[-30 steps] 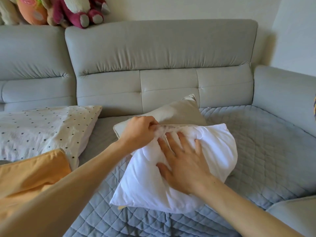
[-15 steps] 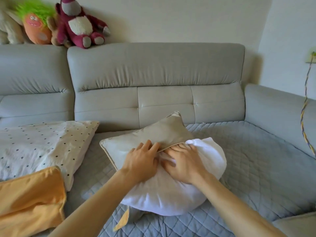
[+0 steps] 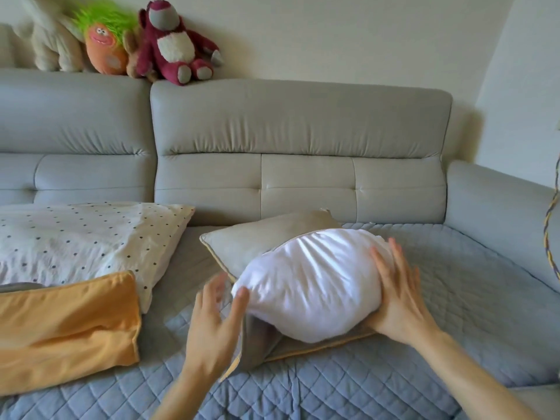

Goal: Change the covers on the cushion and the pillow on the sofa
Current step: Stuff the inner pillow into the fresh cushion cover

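Grey sofa point(image 3: 303, 122) with a quilted blanket point(image 3: 454, 298) carries the white cushion point(image 3: 309, 286), which lies between the two hands, its far part hidden inside the beige cover point(image 3: 251, 241). Right hand point(image 3: 397, 298) presses flat, fingers straight, on its right end. Left hand point(image 3: 212, 325) is spread wide at the left end, blurred, so contact is unclear; beside it lie a dotted pillow point(image 3: 75, 237) and an orange cover point(image 3: 66, 322).

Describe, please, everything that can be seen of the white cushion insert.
The white cushion insert looks soft, plump and smooth, with fine creases. Its far part sits inside the beige cover; the near part bulges out. It rests on the cover's flap, on the quilted seat. The right hand presses flat on its right end; the left hand, blurred, is at its left end.
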